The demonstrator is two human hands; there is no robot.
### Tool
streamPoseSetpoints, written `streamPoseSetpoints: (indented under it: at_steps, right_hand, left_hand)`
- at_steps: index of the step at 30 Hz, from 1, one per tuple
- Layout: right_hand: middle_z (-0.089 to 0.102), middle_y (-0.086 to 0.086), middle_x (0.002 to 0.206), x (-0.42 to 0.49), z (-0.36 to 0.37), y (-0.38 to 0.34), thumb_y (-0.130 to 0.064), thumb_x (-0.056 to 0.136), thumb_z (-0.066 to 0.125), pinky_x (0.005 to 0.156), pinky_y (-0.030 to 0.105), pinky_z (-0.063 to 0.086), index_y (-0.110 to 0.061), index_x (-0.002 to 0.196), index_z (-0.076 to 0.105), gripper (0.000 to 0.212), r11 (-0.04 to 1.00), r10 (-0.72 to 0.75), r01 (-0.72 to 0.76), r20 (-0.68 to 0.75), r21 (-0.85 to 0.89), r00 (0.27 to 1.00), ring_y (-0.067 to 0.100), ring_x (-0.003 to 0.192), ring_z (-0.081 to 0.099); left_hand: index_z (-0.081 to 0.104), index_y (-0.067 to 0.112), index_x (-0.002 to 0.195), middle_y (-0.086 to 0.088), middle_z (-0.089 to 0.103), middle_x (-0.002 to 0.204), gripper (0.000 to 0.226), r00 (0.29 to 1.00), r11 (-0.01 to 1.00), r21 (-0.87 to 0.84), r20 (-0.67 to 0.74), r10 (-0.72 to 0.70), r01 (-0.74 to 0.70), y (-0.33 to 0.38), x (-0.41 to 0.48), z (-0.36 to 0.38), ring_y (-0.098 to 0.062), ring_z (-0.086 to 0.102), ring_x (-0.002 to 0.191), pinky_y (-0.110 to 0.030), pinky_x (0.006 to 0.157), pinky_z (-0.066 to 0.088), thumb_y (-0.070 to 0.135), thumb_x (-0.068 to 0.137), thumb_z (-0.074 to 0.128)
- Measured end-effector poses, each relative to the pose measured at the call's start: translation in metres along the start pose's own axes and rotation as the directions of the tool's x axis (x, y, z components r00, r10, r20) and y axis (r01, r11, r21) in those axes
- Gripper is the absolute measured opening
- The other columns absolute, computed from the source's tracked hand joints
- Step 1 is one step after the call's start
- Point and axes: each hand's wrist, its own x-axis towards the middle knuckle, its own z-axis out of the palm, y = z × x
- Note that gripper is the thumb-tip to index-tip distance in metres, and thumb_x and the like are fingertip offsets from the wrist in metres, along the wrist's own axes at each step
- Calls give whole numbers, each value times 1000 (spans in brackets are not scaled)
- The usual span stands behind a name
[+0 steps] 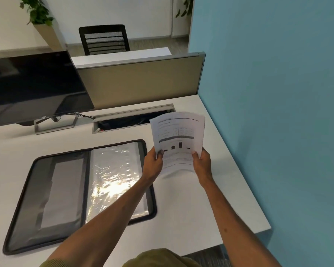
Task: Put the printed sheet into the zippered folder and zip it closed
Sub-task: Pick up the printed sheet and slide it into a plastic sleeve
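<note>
Printed sheet (178, 135) gripped by both hands, beside open zippered folder (81, 191).

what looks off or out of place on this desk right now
Little stands out. The printed sheet is bowed, held up off the desk by the left hand and right hand. The zippered folder lies open flat, its clear sleeve wrinkled and glaring. The cable tray lid behind stands open.
</note>
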Motion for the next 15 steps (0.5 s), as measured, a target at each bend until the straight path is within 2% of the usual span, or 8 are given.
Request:
streamPoseSetpoints:
  at_steps: [2, 4, 7, 10, 13, 15]
  right_hand:
    - [69, 17, 135, 4, -2, -6, -14, 109, 57, 99, 40, 61, -5, 146, 58, 38, 999, -23, 24, 34, -41, 999, 34, 119, 69]
    - [73, 14, 128, 8, -2, -13, -22, 108, 61, 89, 34, 62, -7, 141, 64, 36, 998, -32, 37, 98, -50, 995, 32, 112, 72]
    - [79, 12, 120, 13, 2, -23, -29, 107, 63, 81, 32, 61, -9, 130, 73, 33, 999, 32, -24, 206, -42, 978, 31, 106, 76]
    - [80, 14, 118, 14, 14, -28, -24, 105, 67, 69, 31, 60, -9, 127, 75, 28, 993, 110, -90, 285, -82, 952, 30, 98, 78]
    - [79, 13, 120, 10, 32, -26, -19, 104, 68, 83, 45, 64, -10, 129, 73, 28, 986, 162, -141, 339, -87, 927, 34, 106, 78]
    - [79, 14, 121, 7, 41, -22, -18, 103, 69, 91, 50, 63, -8, 130, 74, 29, 982, 188, -180, 356, -56, 915, 34, 107, 77]
  left_hand:
    - [59, 8, 146, -10, 71, 132, 34, 1000, 1000, 4, -7, 2, -2, 2, 2, -6, -30, 70, 119, -50, 103, 63, 17, 116, 47]
    - [61, 8, 144, -8, 73, 131, 33, 999, 1000, -3, -30, -23, 23, 2, 3, -15, -29, 72, 114, -48, 102, 63, 19, 115, 48]
    - [64, 5, 138, -10, 75, 131, 30, 993, 996, 0, -85, -87, 87, -2, 2, -35, -29, 73, 109, -50, 103, 61, 17, 114, 49]
    - [68, 1, 131, -12, 77, 127, 28, 988, 993, 11, -105, -118, 119, -11, -3, -58, -34, 75, 108, -52, 102, 62, 13, 113, 50]
    - [69, 2, 129, -12, 78, 124, 29, 982, 992, -30, -139, -129, 126, -23, -17, -79, -35, 76, 109, -50, 99, 62, 19, 115, 49]
    - [67, 4, 130, -10, 76, 126, 35, 958, 987, -15, -237, -160, 161, -34, -29, -90, -33, 73, 114, -47, 101, 59, 25, 118, 42]
